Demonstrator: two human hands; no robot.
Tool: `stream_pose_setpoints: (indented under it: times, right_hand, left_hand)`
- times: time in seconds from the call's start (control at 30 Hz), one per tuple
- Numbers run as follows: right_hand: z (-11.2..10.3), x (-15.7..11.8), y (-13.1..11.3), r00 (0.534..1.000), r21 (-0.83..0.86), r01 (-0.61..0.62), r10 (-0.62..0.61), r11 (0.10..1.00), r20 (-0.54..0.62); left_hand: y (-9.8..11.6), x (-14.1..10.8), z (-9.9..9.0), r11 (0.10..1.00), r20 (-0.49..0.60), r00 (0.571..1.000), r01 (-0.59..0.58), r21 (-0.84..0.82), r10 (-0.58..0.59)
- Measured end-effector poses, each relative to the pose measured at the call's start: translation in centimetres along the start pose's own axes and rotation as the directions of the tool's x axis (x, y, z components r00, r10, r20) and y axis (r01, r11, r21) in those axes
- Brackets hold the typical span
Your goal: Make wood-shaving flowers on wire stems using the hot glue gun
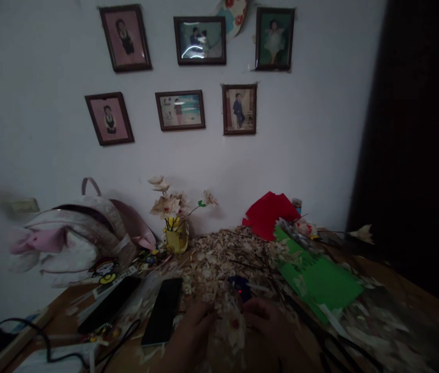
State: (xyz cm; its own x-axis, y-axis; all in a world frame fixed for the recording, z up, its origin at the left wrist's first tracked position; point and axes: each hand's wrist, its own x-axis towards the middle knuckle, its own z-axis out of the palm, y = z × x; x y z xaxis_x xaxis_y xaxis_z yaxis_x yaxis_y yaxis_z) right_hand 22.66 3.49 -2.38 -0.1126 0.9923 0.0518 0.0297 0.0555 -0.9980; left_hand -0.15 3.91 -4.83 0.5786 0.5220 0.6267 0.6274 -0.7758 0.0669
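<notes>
Flanking a pale handmade flower [235, 329] with both hands [190, 331].

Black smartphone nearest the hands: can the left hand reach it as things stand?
Probably yes: the left hand sits just beside the black smartphone, with only loose wood shavings nearby and nothing upright between them.

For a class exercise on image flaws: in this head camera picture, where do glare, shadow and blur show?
In the head view, glare streaks across the glass of the top middle picture frame; deep shadow swallows the dark area at the right; the left hand and right hand look dim and soft; the wall plate at far left is blurred.
</notes>
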Motion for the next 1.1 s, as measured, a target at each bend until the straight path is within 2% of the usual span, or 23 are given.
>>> stream_pose_setpoints:
  times: [0.17,0.5,1.1]
  right_hand:
    - [0.1,0.0,0.1,1.0,-0.014,0.022,-0.022,1.0,0.004]
    - [0.4,0.0,0.4,0.998,-0.058,0.049,-0.05,0.997,-0.033]
    - [0.1,0.3,0.8,0.999,-0.072,-0.02,0.018,0.997,-0.026]
  left_hand:
    - [0.4,0.5,-0.2,1.0,-0.043,0.999,0.004,0.026,-0.003]
    - [1.0,0.5,-0.5,0.998,-0.006,1.0,0.021,0.054,-0.02]
    - [1.4,1.0,-0.7,0.998,-0.012,1.0,0.002,0.07,-0.001]
